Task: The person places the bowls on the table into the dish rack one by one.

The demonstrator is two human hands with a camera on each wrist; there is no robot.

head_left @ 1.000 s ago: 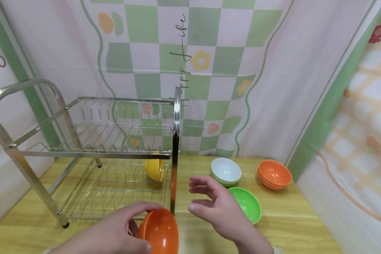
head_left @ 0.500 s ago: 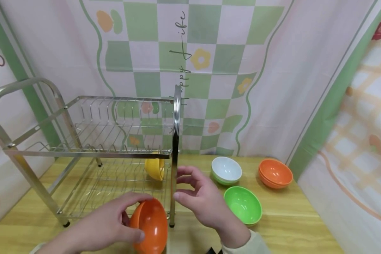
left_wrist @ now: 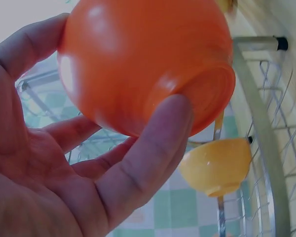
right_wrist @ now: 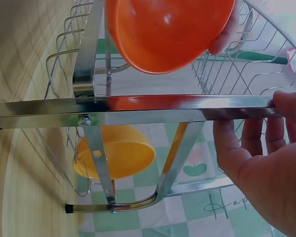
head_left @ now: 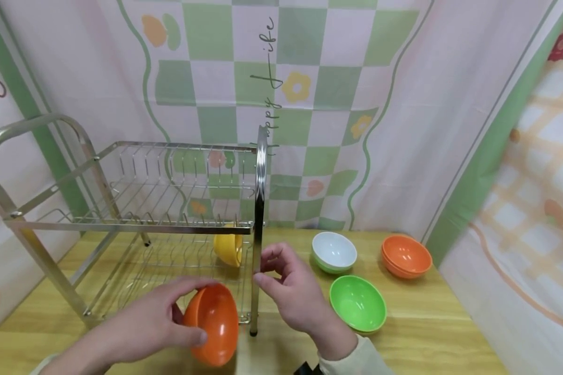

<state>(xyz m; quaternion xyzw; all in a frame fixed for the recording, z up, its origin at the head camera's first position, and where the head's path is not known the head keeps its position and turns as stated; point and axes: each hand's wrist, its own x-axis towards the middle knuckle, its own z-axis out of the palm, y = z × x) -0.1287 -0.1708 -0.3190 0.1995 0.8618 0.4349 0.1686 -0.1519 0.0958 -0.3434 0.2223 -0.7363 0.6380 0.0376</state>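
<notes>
Rack post (head_left: 259, 213), gripped by curled right fingers (right_wrist: 228, 140), stands between green bowl (head_left: 358, 303) and left fingers (head_left: 191, 335) holding orange bowl (head_left: 218, 323).

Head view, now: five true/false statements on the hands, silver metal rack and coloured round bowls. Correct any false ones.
1. The left hand holds a round glossy orange bowl. True.
2. The round yellow bowl is on the upper tier of the silver metal two-tier rack. False: it is on the lower tier.
3. The right hand grips an upright of the rack. True.
4. The round bright-green bowl lies upside down. False: its open side faces up.
5. A round bowl with a white inside stands on the wooden table. True.
</notes>
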